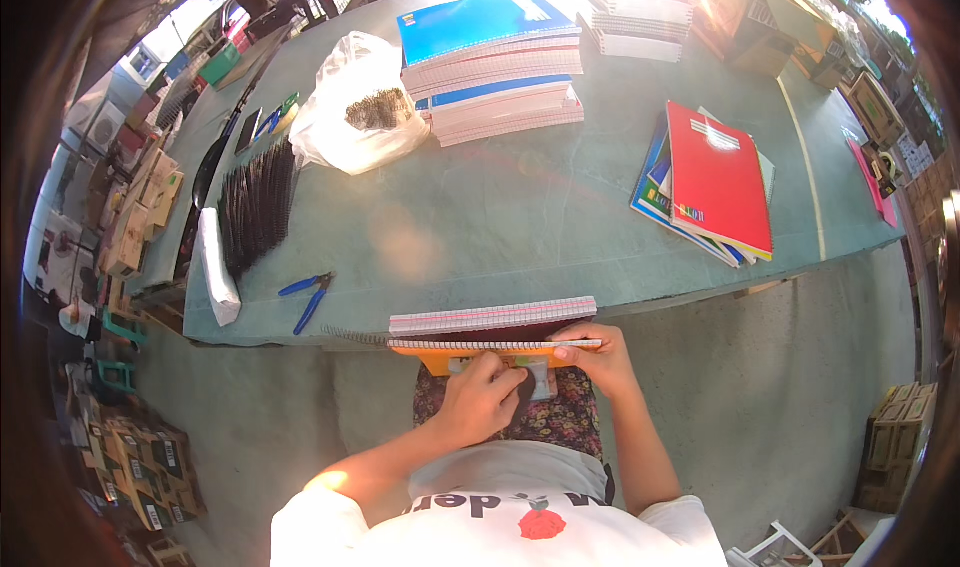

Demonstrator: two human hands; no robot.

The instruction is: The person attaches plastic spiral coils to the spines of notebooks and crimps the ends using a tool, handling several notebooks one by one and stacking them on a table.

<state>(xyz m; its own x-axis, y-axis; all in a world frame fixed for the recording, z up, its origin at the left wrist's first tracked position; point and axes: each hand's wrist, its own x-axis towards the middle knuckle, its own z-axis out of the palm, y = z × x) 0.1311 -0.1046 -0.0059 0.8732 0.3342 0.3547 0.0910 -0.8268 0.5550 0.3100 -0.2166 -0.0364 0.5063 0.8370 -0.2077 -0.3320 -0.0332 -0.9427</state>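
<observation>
Just past the table's near edge I hold an orange-covered spiral notebook (pixel 425 353) with its bound edge up. My right hand (pixel 600 357) grips its right end, thumb on the near side. Against the orange cover, my left hand (pixel 480 399) is closed, its fingers bent and pressed near the middle of the bound edge; its fingertips are partly hidden. A loose length of dark wire coil (pixel 355 337) sticks out from the notebook's left end. Right behind the notebook is a block of lined pages (pixel 490 317). Blue-handled cutting pliers (pixel 312 297) lie on the table to the left.
On the green table (pixel 520 217) stand a tall notebook stack (pixel 490 67), a white plastic bag (pixel 350 137) with dark coils and another stack (pixel 640 17). Red and blue notebooks (pixel 715 177) lie at right. A bundle of black coils (pixel 255 207) and a white roll (pixel 215 267) lie left.
</observation>
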